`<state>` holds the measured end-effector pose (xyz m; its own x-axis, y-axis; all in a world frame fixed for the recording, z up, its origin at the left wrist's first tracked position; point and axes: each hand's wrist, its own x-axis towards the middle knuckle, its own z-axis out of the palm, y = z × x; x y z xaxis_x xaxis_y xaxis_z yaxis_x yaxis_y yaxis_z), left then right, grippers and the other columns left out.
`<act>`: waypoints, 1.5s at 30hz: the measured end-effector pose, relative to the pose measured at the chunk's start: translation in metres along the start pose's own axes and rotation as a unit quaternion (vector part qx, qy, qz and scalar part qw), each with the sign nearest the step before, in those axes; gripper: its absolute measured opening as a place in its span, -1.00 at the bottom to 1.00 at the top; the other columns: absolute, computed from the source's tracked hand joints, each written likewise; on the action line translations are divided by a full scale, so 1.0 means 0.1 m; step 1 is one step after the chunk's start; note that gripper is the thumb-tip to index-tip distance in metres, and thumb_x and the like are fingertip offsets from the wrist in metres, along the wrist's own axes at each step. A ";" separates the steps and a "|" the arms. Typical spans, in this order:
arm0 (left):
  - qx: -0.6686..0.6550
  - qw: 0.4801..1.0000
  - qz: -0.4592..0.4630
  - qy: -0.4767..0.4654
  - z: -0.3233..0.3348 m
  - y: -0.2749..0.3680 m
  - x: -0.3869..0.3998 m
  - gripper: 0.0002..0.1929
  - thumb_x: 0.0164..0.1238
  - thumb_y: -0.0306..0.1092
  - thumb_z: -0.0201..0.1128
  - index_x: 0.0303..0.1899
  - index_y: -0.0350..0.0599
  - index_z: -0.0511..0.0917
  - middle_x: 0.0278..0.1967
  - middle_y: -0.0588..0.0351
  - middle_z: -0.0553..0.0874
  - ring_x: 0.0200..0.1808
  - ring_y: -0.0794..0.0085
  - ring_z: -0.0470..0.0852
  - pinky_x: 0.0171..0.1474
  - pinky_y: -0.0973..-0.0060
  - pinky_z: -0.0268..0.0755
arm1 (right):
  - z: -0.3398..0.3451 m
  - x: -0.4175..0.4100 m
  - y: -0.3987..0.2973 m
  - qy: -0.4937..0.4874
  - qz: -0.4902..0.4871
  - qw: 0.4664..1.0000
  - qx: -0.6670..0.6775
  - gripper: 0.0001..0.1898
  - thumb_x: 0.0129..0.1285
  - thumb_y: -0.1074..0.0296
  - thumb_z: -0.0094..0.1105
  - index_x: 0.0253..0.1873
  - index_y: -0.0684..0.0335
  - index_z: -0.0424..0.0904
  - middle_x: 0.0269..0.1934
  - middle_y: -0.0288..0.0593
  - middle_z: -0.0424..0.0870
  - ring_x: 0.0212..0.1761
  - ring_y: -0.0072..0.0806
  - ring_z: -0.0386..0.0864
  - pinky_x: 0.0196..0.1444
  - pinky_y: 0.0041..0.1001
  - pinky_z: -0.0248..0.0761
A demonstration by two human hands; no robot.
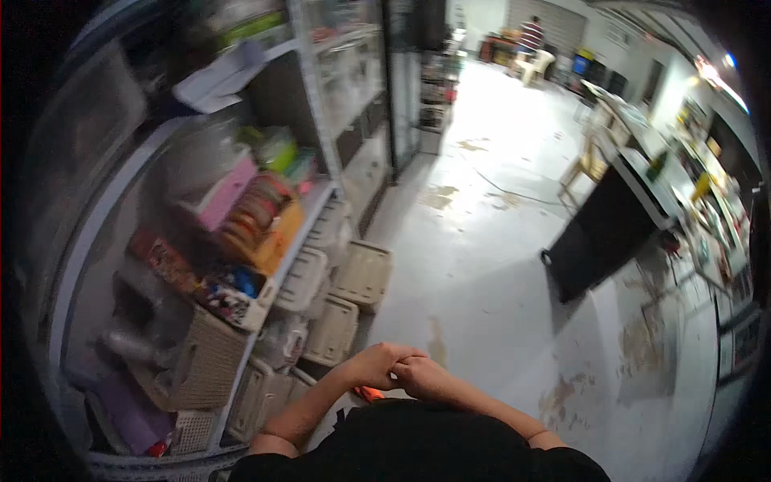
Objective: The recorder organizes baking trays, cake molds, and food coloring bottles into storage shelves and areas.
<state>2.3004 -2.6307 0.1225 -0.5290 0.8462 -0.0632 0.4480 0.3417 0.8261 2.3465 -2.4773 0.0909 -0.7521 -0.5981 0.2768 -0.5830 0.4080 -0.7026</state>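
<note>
My left hand [380,365] and my right hand [417,375] meet in front of my body, just beyond my black shirt [415,443]. Their fingers are hooked or laid together, and no object shows in either. How far each hand's fingers are bent cannot be made out. An orange thing [367,393], perhaps part of a shoe, shows just below the hands. The pale, stained floor [476,313] stretches ahead of them.
At the left, a metal shelf [301,232] holds baskets and bins, with lidded plastic boxes [363,272] beside it. A black cabinet [608,223] and cluttered tables stand right. A cable [512,194] crosses the floor. Far off, a person [531,37] stands near a plastic chair [538,65].
</note>
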 end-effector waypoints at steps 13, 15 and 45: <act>0.081 0.895 0.427 -0.102 2.44 2.10 2.28 -0.52 -0.25 -0.43 0.26 -0.10 -0.10 0.52 -0.23 0.06 0.58 -0.13 0.17 0.54 0.05 0.22 0.31 | -1.48 -3.32 -0.28 0.393 0.203 0.760 0.476 -0.39 0.08 0.18 0.10 0.27 0.13 0.21 0.20 0.16 0.24 0.26 -0.15 0.22 0.25 -0.29 0.14; 0.031 0.877 0.458 -0.142 2.76 2.33 2.49 -0.54 -0.22 -0.36 0.28 -0.11 -0.13 0.51 -0.22 0.05 0.56 -0.06 0.18 0.49 0.11 0.15 0.21 | -1.63 -3.57 -0.23 0.427 0.134 0.706 0.548 -0.36 0.07 0.13 0.09 0.29 0.12 0.18 0.22 0.15 0.21 0.27 -0.14 0.19 0.26 -0.25 0.11; 0.037 0.647 0.613 -0.452 6.80 4.60 7.74 -0.63 0.17 -0.27 0.18 0.05 0.10 0.45 0.14 0.01 0.40 0.25 0.18 0.26 0.20 -0.08 -0.02 | -4.31 -8.34 0.80 0.930 0.021 0.350 0.111 -0.36 0.24 0.19 0.09 0.34 0.30 0.06 0.24 0.18 0.24 0.10 -0.26 0.44 -0.05 -0.30 0.44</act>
<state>2.5868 -1.5410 0.0727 0.8792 0.3819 0.2848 0.1824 -0.8221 0.5394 2.7950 -1.6484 0.0859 0.2221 0.9728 0.0659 -0.6770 0.2025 -0.7076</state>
